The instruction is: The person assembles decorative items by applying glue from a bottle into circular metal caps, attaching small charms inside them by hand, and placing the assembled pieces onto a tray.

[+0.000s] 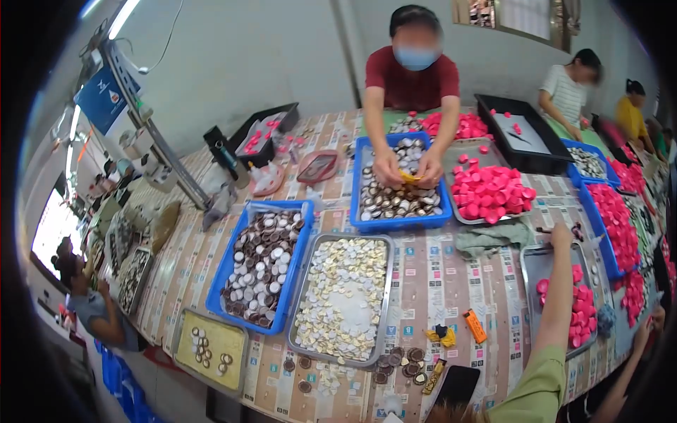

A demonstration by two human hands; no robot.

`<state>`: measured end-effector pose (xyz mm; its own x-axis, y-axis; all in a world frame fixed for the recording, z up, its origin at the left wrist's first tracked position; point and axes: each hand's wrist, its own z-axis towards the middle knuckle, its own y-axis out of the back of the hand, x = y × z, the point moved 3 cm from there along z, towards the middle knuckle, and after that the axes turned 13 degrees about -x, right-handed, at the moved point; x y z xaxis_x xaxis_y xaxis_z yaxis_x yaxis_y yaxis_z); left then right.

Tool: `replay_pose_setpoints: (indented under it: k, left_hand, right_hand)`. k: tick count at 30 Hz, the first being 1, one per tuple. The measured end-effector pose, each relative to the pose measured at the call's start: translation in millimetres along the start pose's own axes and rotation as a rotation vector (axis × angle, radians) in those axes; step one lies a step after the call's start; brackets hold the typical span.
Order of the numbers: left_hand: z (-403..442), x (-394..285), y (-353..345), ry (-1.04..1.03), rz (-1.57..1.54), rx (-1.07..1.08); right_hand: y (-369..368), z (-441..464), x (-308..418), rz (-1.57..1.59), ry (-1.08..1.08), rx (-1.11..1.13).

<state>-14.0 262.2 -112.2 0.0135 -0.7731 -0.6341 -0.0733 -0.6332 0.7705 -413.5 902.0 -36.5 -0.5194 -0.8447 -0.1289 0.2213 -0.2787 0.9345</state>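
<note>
From the lower right, my right arm in a green sleeve reaches forward. My right hand point(562, 237) is past the far edge of a metal tray point(527, 282) holding bright pink caps point(582, 310). Small dark pieces point(577, 230) lie beside the hand; its fingers are too small and turned away to tell what they hold. My left hand is not in view. In front of me, a metal tray point(386, 310) holds cream and white pieces point(338, 282). Left of it, a blue tray point(214, 299) is filled with brown-and-white round pieces point(261, 261).
Across the table, a masked person point(412, 77) handles something yellow over a blue tray point(402, 224). Nearby are a green cloth point(493, 240), an orange box point(475, 326), a phone point(455, 385) and a yellow tray point(185, 352). A metal stand point(159, 141) rises at left. Others work at right.
</note>
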Motion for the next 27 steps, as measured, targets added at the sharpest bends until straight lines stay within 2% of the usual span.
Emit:
replay_pose_setpoints:
  k: [2,4,6,8,9,10,12,13,14,16,18,20,22,24,27]
  left_hand:
    - [4.4,-8.6,3.6,-0.026,-0.010,-0.016]
    - [17.0,-17.3,10.3,-0.072,-0.022,-0.041]
    - [25.5,-24.5,23.8,-0.118,-0.025,-0.055]
    - [30.4,-33.5,33.8,-0.168,-0.043,-0.054]
    - [34.0,-38.9,38.1,-0.197,-0.058,-0.056]
    - [37.3,-43.9,42.4,-0.227,-0.073,-0.056]
    - [40.5,-54.5,49.7,-0.285,-0.108,-0.057]
    - [38.7,-60.2,53.1,-0.308,-0.127,-0.057]
    - [35.8,-65.3,56.9,-0.330,-0.145,-0.057]
    - [27.8,-75.8,65.2,-0.373,-0.179,-0.061]
    - [19.6,-81.2,74.6,-0.422,-0.207,-0.066]
    - [10.3,-84.6,84.3,-0.474,-0.234,-0.070]
    - [2.2,-85.2,92.8,-0.534,-0.261,-0.072]
    - [-9.6,-85.6,99.2,-0.566,-0.284,-0.073]
    - [-11.1,-75.4,98.8,-0.546,-0.270,-0.018]
  right_hand:
    - [14.8,-3.7,14.9,-0.074,0.016,-0.025]
    - [19.5,-0.3,17.4,-0.081,0.070,-0.213]
    - [26.5,-1.6,11.4,-0.122,0.076,-0.130]
    - [48.2,-11.5,2.2,-0.141,0.236,-0.516]
    - [46.2,-8.8,-10.3,0.059,0.147,-0.607]
    - [67.6,-16.6,-3.9,0.046,0.150,-0.608]
    - [112.4,-35.2,4.5,0.380,0.020,-0.760]
    - [116.5,-38.6,7.8,0.426,0.124,-0.932]
    - [122.1,-44.8,7.1,0.414,0.136,-0.927]
    - [157.0,-76.1,39.1,1.062,0.023,-0.350]
    - [186.3,-112.8,76.1,1.472,0.043,-0.037]
    - [238.5,-164.7,131.1,1.797,-0.003,0.139]
    - [245.1,-188.3,160.0,1.848,0.045,0.420]
    - [246.5,-205.8,184.8,1.906,0.077,0.567]
    - [247.3,-227.3,211.6,1.941,-0.014,0.570]
